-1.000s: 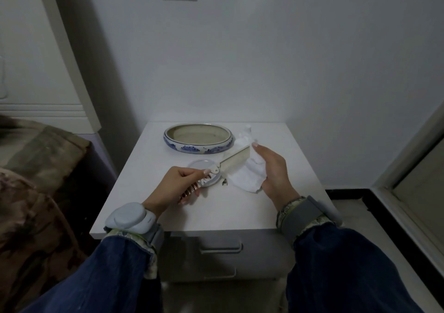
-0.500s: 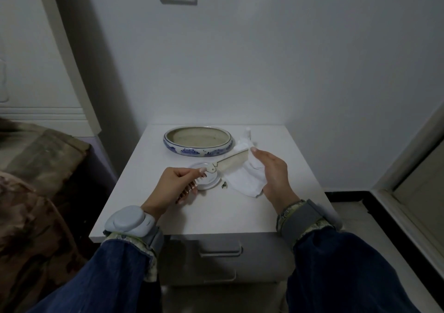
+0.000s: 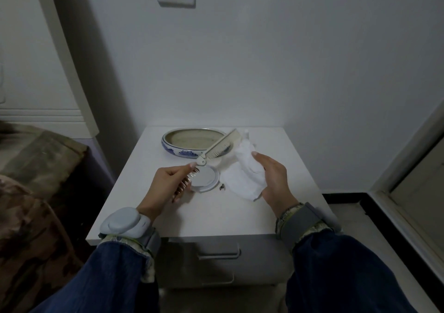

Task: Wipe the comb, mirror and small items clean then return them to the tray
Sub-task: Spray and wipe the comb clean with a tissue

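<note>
- At centre frame I see the comb (image 3: 222, 145), lifted clear of the nightstand (image 3: 216, 214), its teeth end slanting toward 1 o'clock over the tray's rim.
- My left hand (image 3: 168, 184) pinches the comb's hinged end, fingers curled round a ribbed, copper-coloured part.
- My right hand (image 3: 274, 179), at 3 o'clock from the comb, is closed on a white cloth (image 3: 245, 176) that just meets the comb's tip.
- The round mirror (image 3: 205, 177) lies flat at 6 o'clock, under the comb's hinge.
- A small dark item (image 3: 222, 187) sits just beside the mirror at 3 o'clock.
- The blue-and-white tray (image 3: 189, 142) stands at 11 o'clock.
</note>
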`<act>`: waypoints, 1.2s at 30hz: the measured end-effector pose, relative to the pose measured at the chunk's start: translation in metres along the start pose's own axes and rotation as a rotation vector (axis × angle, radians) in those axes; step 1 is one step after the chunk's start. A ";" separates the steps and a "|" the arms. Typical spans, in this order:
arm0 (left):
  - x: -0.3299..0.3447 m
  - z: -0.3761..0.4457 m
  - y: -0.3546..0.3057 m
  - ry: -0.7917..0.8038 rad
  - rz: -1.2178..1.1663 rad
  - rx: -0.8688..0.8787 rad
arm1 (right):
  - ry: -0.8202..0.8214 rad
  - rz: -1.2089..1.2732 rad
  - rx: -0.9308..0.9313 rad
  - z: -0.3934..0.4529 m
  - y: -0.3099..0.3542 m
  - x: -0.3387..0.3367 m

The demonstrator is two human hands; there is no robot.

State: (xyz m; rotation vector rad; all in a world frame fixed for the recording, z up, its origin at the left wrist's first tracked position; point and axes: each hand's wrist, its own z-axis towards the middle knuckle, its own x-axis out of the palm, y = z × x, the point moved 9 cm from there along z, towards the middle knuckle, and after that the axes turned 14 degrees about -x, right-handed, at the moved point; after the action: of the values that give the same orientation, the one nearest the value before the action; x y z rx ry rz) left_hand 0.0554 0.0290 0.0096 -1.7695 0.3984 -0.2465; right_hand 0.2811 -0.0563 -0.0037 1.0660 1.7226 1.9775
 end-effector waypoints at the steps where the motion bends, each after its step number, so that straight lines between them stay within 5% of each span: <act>1: 0.001 -0.001 0.000 0.008 0.007 -0.003 | 0.002 0.013 0.003 0.000 0.000 0.000; 18: 0.023 -0.004 0.007 0.139 0.118 -0.061 | 0.080 0.101 -0.012 -0.001 0.000 0.011; 30: 0.005 -0.002 -0.001 0.013 -0.019 -0.001 | 0.041 -0.001 -0.020 0.001 0.000 0.004; 36: 0.023 -0.009 0.002 0.134 0.081 -0.047 | 0.084 0.187 0.038 0.001 -0.005 0.012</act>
State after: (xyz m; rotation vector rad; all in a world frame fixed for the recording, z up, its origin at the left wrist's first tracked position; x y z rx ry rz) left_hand 0.0734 0.0113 0.0088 -1.7836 0.5752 -0.3018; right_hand 0.2720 -0.0466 -0.0048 1.2132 1.7672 2.1381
